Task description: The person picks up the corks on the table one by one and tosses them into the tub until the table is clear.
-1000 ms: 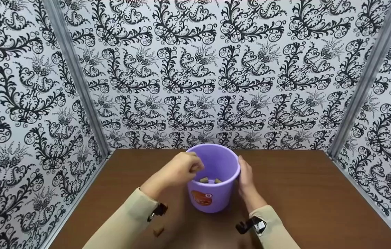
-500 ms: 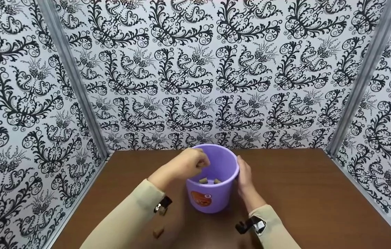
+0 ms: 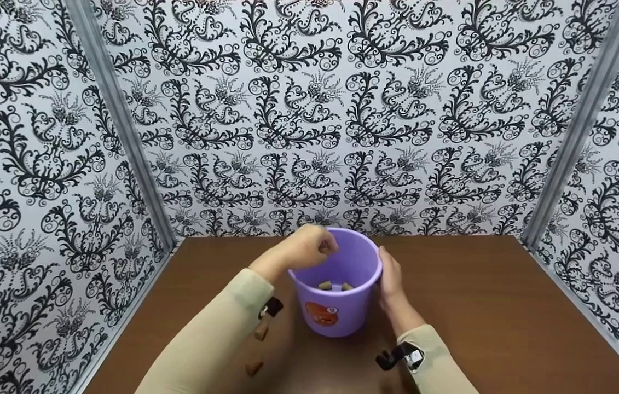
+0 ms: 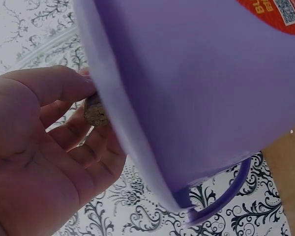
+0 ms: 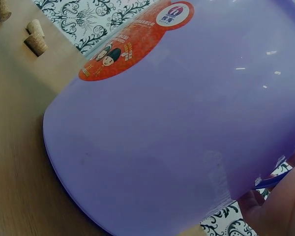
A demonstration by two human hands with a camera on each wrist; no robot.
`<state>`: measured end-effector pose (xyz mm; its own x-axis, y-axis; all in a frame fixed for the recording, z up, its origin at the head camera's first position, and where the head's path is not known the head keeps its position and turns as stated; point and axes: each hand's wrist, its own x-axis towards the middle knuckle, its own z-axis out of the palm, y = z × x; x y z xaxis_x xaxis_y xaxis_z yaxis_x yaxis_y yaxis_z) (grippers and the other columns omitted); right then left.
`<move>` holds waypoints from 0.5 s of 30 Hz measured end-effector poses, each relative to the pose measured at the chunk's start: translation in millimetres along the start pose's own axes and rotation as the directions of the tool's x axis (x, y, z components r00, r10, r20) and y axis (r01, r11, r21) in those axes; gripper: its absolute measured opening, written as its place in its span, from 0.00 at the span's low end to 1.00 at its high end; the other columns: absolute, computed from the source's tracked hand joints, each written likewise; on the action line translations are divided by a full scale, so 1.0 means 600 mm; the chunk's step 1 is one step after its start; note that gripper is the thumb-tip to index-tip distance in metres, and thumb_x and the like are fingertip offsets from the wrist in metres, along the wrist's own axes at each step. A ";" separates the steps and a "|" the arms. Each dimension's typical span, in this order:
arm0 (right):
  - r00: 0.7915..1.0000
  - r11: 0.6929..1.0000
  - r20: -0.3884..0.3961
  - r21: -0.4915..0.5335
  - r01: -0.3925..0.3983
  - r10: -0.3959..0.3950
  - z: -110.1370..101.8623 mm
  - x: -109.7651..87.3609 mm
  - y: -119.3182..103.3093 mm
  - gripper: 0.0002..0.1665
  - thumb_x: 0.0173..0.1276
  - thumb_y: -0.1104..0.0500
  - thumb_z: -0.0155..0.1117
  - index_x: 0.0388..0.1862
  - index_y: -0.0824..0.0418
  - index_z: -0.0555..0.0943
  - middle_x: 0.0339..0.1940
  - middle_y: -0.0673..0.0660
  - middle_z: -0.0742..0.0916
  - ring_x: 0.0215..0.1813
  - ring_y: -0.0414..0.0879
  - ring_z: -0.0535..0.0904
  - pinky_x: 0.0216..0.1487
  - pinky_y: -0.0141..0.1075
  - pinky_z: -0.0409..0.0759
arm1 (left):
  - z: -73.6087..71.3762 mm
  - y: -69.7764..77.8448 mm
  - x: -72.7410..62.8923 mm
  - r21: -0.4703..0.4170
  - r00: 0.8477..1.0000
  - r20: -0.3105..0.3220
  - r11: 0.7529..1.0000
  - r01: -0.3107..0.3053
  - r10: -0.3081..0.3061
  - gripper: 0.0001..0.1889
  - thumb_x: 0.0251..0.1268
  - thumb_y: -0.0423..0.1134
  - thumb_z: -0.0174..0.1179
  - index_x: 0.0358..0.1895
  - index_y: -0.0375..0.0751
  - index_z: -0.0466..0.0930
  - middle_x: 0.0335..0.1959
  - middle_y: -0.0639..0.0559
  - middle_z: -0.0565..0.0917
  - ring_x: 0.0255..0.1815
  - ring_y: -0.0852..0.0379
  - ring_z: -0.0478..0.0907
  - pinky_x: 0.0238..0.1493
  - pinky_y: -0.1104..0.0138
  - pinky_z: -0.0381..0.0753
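A purple bucket (image 3: 361,309) stands upright on the table, an orange label on its front. My left hand (image 3: 304,247) is over its left rim. In the left wrist view, the thumb and fingers pinch a cork (image 4: 95,112) close by the rim, partly hidden behind it. My right hand (image 3: 391,279) holds the bucket's right side just under the rim, beside the purple handle (image 5: 273,182). Inside the bucket lie a cork (image 3: 325,285) on the left and another cork (image 3: 347,286) on the right.
On the brown table (image 3: 468,306), one cork (image 3: 254,367) lies near the front left, with another cork (image 3: 260,332) by the left wrist's black strap. Several corks, including a tilted cork (image 5: 36,44), show in the right wrist view. Patterned walls (image 3: 309,137) enclose the table's back and sides.
My left hand has moved up and right, farther over the bucket's opening. A cork on the table beneath the left wrist has come into fuller view. The right hand keeps its hold.
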<state>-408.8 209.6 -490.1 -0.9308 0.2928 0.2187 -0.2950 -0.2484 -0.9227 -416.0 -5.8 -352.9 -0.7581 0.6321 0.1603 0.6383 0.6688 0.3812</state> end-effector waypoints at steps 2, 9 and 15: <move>1.000 1.000 0.005 0.010 0.002 -0.002 0.000 0.001 0.000 0.30 0.87 0.51 0.45 0.62 0.76 0.81 0.51 0.66 0.90 0.49 0.49 0.85 0.56 0.41 0.83 | 0.002 -0.003 0.006 -0.010 1.000 0.005 1.000 0.021 -0.021 0.23 0.58 0.21 0.57 0.54 0.41 0.90 0.48 0.46 0.91 0.45 0.55 0.86 0.51 0.67 0.88; 1.000 1.000 0.018 -0.003 -0.005 0.005 0.000 0.000 0.004 0.30 0.87 0.51 0.44 0.65 0.76 0.79 0.56 0.71 0.88 0.52 0.52 0.86 0.62 0.47 0.83 | 0.010 -0.013 0.018 -0.022 0.998 0.021 0.997 0.068 -0.067 0.21 0.60 0.22 0.59 0.53 0.41 0.90 0.50 0.46 0.91 0.48 0.53 0.87 0.52 0.66 0.88; 1.000 1.000 0.013 0.004 -0.002 0.002 -0.002 0.000 0.001 0.30 0.87 0.51 0.44 0.65 0.76 0.79 0.55 0.69 0.89 0.50 0.49 0.86 0.58 0.42 0.83 | 0.006 -0.014 0.021 -0.059 0.997 0.026 0.995 0.079 -0.078 0.21 0.60 0.22 0.59 0.53 0.41 0.90 0.51 0.45 0.91 0.50 0.51 0.87 0.54 0.62 0.89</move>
<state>-408.4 210.4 -490.8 -0.9340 0.2805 0.2212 -0.2941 -0.2521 -0.9219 -430.4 -1.9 -357.6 -0.8017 0.5881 0.1066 0.5672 0.6925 0.4457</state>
